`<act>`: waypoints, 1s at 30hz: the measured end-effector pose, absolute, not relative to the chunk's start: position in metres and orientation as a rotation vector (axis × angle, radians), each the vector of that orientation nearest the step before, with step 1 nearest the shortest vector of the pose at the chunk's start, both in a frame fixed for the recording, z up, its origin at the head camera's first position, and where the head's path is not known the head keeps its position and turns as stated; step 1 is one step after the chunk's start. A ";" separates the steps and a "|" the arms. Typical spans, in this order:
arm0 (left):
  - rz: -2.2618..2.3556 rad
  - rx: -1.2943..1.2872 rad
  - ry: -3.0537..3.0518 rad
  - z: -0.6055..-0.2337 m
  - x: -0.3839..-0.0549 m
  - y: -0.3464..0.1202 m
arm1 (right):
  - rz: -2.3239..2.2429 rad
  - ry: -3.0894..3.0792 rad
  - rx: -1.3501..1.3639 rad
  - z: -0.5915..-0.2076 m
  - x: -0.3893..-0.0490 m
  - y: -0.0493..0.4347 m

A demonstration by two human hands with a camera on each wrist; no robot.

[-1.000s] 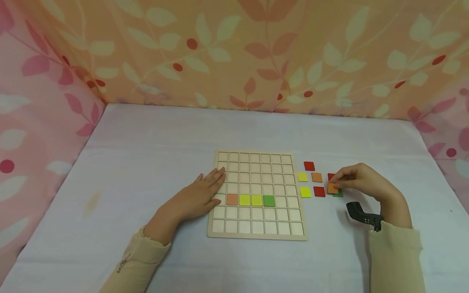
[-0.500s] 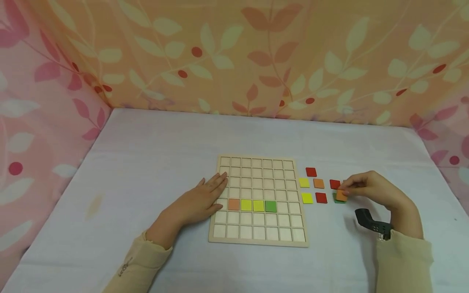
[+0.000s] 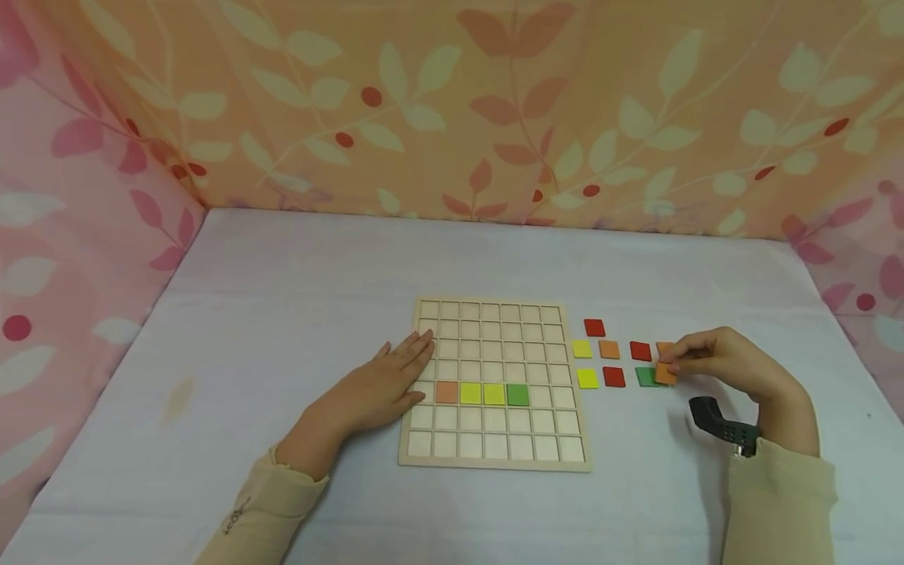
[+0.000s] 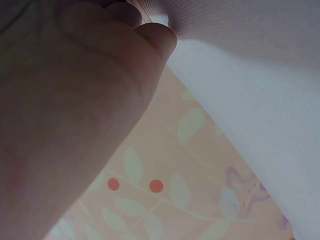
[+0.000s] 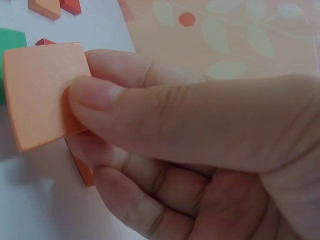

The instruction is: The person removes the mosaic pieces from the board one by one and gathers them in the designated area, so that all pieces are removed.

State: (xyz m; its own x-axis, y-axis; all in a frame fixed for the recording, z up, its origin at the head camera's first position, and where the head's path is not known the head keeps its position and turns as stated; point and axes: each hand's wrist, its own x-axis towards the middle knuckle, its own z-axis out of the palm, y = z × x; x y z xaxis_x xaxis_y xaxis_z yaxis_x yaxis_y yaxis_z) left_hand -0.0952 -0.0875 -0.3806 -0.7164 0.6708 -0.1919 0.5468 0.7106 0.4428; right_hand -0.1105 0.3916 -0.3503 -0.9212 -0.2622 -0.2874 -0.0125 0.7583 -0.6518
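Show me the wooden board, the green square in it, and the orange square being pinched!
Wooden board (image 3: 492, 370): head view, bare cell near its middle.
Green square (image 3: 518, 395): head view, top face.
Orange square (image 5: 40, 96): right wrist view, flat face.

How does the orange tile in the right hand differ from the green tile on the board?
Colour: the held tile is orange, the seated tile green. State: the right hand pinches the held tile, while the seated tile lies flat in a cell of the board, untouched. Both look square.
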 end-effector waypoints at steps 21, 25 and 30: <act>0.501 0.939 2.574 -0.379 -0.095 -0.088 | -0.884 2.600 -0.193 -0.351 -0.109 0.405; 0.503 0.937 2.569 -0.378 -0.095 -0.087 | -0.873 2.589 -0.161 -0.352 -0.109 0.406; 0.515 0.934 2.561 -0.377 -0.095 -0.088 | -0.876 2.606 -0.162 -0.354 -0.109 0.408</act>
State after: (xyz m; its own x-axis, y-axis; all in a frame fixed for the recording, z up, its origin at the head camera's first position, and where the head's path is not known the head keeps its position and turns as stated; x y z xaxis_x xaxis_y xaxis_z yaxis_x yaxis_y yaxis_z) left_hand -0.0950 -0.0882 -0.3773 -0.7143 0.6673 -0.2110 0.5339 0.7144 0.4523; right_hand -0.1093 0.4075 -0.3544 -0.9191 -0.2275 -0.3218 0.0130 0.7986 -0.6017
